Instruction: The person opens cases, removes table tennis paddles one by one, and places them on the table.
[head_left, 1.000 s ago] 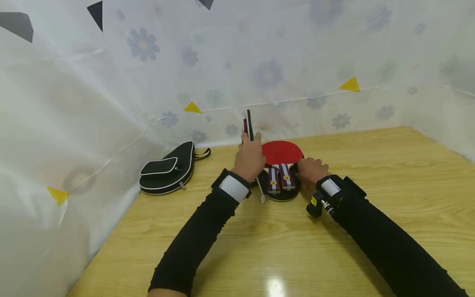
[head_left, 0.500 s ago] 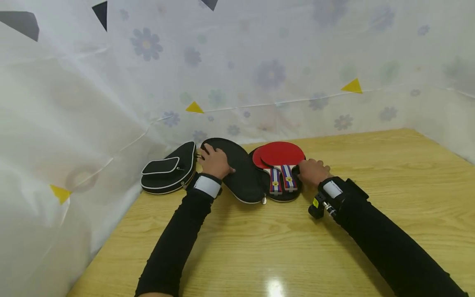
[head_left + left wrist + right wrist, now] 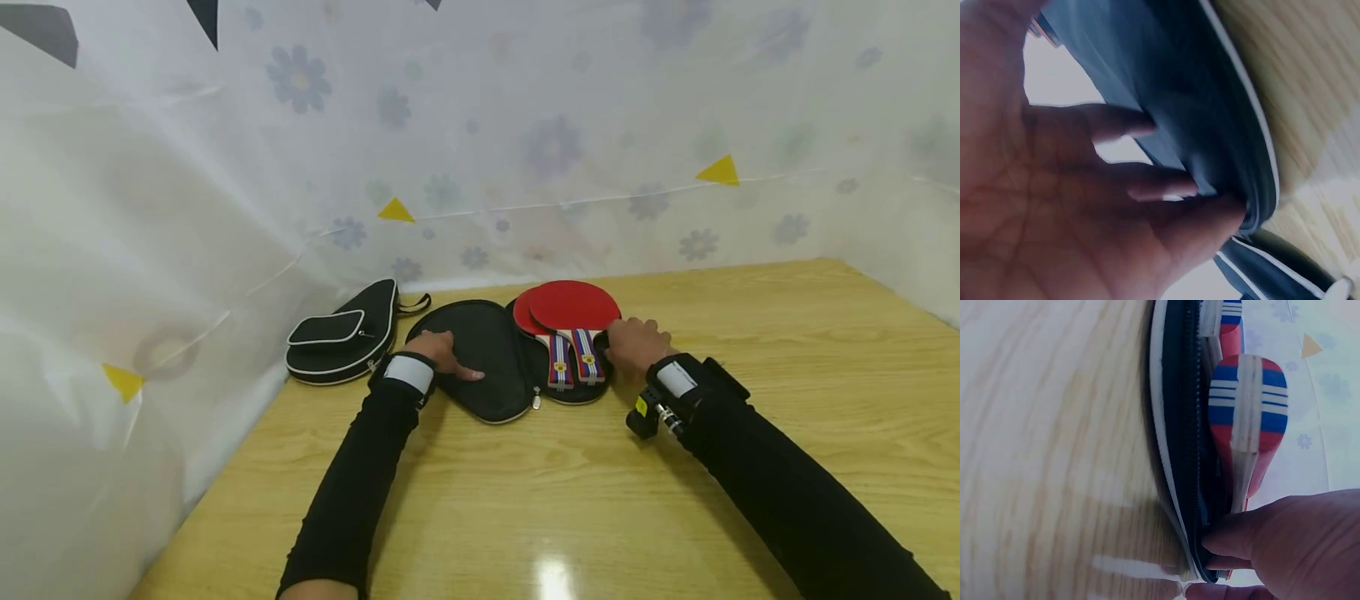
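A black table tennis bat case (image 3: 491,354) lies unzipped and spread open, its flap folded over to the left. Two red table tennis bats (image 3: 576,305) overlap in its right half, striped handles towards me. My left hand (image 3: 444,354) rests on the left part of the flap, thumb stretched across its inner face. In the left wrist view its extended fingers (image 3: 1172,182) touch the dark fabric. At the case's right rim, my right hand (image 3: 637,346) pinches the edge. Its thumb (image 3: 1232,534) is inside the zipper, close by a bat handle (image 3: 1249,403).
Another black case (image 3: 352,337), with white piping, a front pocket and a wrist loop, lies to the left, just beyond my left hand. The wooden table (image 3: 600,500) runs back to a flowered plastic sheet (image 3: 525,125) hung behind and at the left.
The raised flap has come down to the left, uncovering both bats. My left hand has gone left and down with it, and now rests on it. My right hand stays at the rim.
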### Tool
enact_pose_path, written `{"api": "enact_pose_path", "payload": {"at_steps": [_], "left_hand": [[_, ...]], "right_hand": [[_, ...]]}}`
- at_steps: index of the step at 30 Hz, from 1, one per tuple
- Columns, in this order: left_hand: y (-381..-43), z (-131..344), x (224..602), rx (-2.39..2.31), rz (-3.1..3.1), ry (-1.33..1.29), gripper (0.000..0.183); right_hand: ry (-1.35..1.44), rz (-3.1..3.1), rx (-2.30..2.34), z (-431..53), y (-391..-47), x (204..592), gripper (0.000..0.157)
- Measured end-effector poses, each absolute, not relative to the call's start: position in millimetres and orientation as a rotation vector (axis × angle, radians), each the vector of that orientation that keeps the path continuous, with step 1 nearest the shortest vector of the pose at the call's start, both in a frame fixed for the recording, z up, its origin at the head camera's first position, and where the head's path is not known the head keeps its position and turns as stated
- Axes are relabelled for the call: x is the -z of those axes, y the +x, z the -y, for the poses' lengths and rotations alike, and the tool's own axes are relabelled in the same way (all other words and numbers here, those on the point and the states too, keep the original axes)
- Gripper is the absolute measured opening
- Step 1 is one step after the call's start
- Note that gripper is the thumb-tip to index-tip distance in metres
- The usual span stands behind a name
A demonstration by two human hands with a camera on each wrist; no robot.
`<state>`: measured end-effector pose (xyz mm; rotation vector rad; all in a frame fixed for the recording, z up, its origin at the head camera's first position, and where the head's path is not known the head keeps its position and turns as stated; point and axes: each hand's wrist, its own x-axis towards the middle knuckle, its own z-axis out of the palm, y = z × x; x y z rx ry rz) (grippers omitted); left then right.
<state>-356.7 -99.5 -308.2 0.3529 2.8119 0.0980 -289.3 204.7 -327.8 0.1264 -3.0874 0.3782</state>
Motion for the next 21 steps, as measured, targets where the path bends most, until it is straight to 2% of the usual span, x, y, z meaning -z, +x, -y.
{"api": "enact_pose_path", "payload": {"at_steps": [6, 21], "left_hand": [[-357.8, 100.9, 310.3, -0.024, -2.780, 0.328, 0.108], [-354.6, 100.6, 313.7, 0.001, -2.811, 0.341, 0.105]], "right_hand": [[0.141, 3.102, -0.400, -205.0, -289.5, 325.2, 0.023], [0.113, 3.113, -0.426, -204.6, -289.7, 325.5, 0.023]]}}
